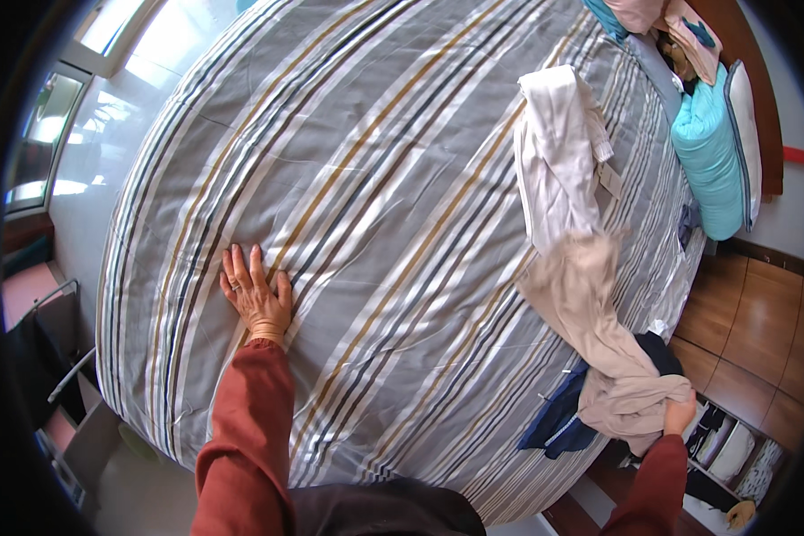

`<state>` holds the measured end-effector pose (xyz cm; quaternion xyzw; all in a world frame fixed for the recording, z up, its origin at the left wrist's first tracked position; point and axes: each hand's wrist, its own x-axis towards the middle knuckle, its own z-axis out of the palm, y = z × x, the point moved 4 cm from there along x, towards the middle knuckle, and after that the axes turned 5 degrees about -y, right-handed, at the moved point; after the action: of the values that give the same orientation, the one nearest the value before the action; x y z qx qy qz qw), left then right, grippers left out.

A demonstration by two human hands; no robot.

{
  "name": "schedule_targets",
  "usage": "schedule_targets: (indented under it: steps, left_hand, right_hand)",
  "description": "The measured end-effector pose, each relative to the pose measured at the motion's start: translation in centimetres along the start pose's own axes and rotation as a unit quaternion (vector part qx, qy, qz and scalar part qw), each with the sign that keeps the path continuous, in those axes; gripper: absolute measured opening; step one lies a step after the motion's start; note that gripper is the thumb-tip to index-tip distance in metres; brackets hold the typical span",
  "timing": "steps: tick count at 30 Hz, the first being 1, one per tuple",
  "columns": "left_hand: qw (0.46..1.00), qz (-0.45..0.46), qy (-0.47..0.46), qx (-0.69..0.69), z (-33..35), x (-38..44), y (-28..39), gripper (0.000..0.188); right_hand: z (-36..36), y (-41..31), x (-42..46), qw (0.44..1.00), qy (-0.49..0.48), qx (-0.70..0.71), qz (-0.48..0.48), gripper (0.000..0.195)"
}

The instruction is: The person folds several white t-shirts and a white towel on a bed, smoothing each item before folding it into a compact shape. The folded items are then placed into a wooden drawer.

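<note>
My left hand [258,295] lies palm down with spread fingers on a grey striped bed cover [375,221]; a ring is on one finger. At the lower right, my right hand [680,412] grips a bunched beige garment [596,321] that stretches up the bed, its upper part blurred. Just above, meeting or overlapping its upper end, lies a folded whitish garment [559,154] with a paper tag [610,181]. A navy blue garment [559,419] lies beside the beige cloth near the bed's edge, and a black cloth [660,354] shows partly behind it.
A rolled turquoise quilt [713,154] and pillows stand by the wooden headboard [767,100]. Crinkled clear plastic [671,295] lies on the right bed edge. Below right, an open drawer [730,449] holds clothes in compartments. A metal-framed chair or rack with dark cloth [33,362] stands left.
</note>
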<state>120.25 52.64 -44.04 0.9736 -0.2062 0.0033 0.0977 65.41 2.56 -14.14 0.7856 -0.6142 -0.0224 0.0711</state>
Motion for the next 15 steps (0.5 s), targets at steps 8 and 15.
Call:
schedule_targets:
  steps: [8,15]
  left_hand:
    - [1.0,0.021,0.013,0.01,0.1,0.0,0.0,0.06]
    - [0.999,0.033,0.026,0.028,1.3,-0.1,0.5,0.056]
  right_hand:
    - [8.6,-9.8,4.9,0.952,-0.184,-0.211,-0.127,0.088]
    - [20.1,-44.3,12.5,0.947,-0.157,0.251,-0.128,0.089]
